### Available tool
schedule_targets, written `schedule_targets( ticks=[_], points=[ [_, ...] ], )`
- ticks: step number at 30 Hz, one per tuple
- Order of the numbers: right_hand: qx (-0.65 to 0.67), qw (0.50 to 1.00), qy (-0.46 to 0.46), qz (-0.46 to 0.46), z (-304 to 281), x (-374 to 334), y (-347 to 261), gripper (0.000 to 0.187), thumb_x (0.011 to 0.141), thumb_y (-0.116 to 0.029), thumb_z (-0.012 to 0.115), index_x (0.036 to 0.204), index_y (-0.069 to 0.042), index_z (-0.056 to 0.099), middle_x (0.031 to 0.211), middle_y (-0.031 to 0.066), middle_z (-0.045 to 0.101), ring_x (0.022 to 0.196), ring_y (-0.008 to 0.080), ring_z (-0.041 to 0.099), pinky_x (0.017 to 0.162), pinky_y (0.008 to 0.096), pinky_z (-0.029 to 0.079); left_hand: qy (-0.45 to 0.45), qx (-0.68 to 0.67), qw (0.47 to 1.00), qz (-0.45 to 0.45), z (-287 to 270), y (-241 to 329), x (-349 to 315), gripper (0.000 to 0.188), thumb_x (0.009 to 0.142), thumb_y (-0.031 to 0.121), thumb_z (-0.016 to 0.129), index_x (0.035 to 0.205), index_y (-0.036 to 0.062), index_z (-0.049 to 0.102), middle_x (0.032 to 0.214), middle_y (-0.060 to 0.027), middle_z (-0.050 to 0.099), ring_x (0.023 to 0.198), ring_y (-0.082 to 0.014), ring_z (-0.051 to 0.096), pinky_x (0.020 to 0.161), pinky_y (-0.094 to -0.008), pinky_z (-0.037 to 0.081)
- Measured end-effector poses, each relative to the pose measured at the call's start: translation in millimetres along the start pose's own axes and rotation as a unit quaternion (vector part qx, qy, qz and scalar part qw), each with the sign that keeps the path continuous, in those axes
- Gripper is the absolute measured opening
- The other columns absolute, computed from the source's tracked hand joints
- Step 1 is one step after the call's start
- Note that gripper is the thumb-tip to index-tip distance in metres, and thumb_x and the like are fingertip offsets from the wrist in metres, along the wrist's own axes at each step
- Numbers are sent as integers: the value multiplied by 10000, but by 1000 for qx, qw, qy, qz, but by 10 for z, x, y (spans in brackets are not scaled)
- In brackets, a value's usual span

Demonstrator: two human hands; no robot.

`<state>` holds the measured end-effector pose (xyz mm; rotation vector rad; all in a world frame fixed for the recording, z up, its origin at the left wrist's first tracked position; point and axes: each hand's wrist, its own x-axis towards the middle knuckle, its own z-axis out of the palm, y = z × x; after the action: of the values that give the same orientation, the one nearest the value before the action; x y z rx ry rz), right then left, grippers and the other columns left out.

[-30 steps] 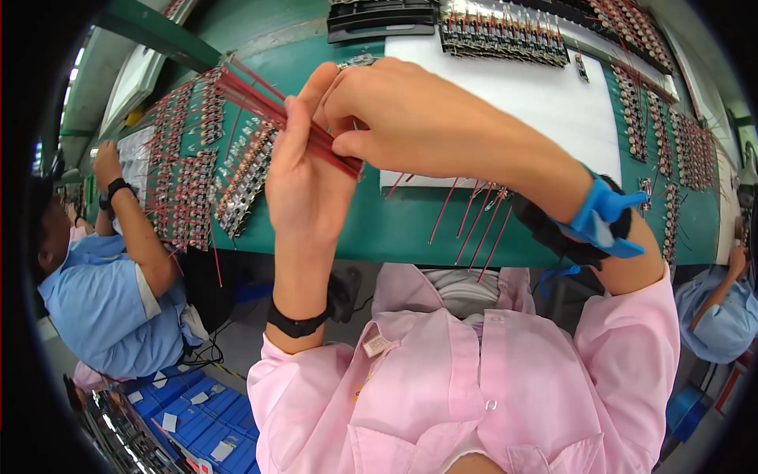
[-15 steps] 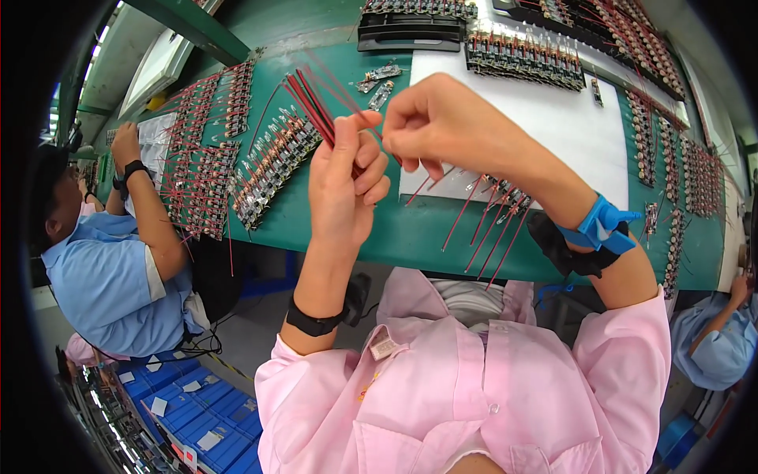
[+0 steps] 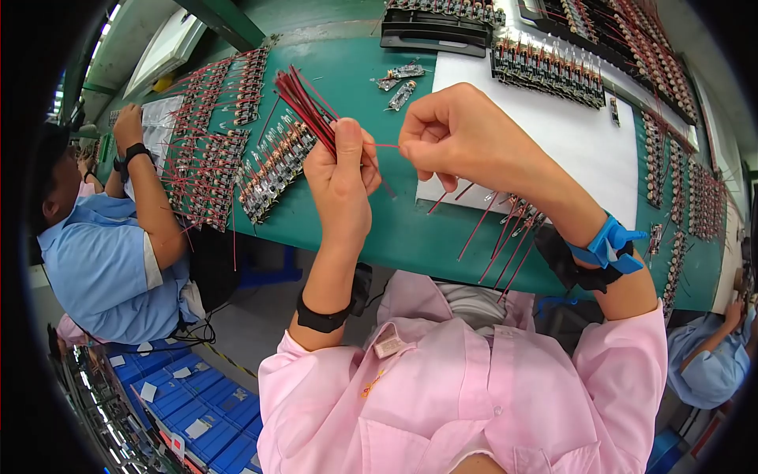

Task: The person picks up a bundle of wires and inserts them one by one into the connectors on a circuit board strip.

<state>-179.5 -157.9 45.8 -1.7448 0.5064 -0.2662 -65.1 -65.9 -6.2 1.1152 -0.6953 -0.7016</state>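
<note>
My left hand (image 3: 341, 174) is closed round a bundle of thin red and dark wires (image 3: 306, 107), whose ends fan out above the thumb. Close to its right, my right hand (image 3: 444, 134) pinches one red wire (image 3: 384, 145) that stretches across from the left hand's fingers. Under my right wrist lies a group of small circuit boards (image 3: 517, 212) with red wires pointing toward me, partly hidden by the forearm. Left of the bundle stands a slanted row of small circuit boards (image 3: 272, 174) with clear tips.
A white sheet (image 3: 553, 134) covers part of the green table (image 3: 347, 63). A stacked board row (image 3: 545, 73) and a black tray (image 3: 433, 38) stand at the back. Some loose boards (image 3: 403, 95) lie nearby. A co-worker in blue (image 3: 118, 261) sits at left, beside blue bins (image 3: 185, 395).
My right hand has moved slightly right and away from the left, and a single red wire now spans between them. The left hand has tilted a little with the bundle. The view has shifted slightly.
</note>
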Motion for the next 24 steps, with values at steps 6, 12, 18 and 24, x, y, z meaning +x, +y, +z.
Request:
schedule_targets(
  ticks=[6,12,18,24],
  points=[
    [-70,997,32,-17,-60,-8,-37,98,681,-64,510,650,29,522,517,39,506,404,65,462,366,188,372,18,-115,993,27,46,-18,11,330,862,288,407,669,23,448,587,-32,430,362,-61,352,325,-191,290],
    [20,995,87,-40,-2,-60,-91,134,727,-114,522,710,19,529,557,18,498,420,54,439,385,177,353,-60,15,992,-108,100,-52,-120,187,822,199,491,734,34,496,640,23,464,570,-42,428,483,-190,355],
    [-56,985,153,-63,80,-60,33,115,737,-97,518,709,12,545,578,-10,497,464,31,406,395,169,290,-73,-20,997,-9,162,-36,-196,142,782,151,527,758,13,502,639,39,433,600,-25,370,508,-188,318],
    [5,990,122,-71,99,-153,-3,94,771,-70,495,721,5,522,586,-16,474,477,34,392,434,162,293,-89,3,995,38,124,103,-271,167,777,142,513,727,-13,479,591,0,443,552,-58,379,478,-228,316]
  ],
)
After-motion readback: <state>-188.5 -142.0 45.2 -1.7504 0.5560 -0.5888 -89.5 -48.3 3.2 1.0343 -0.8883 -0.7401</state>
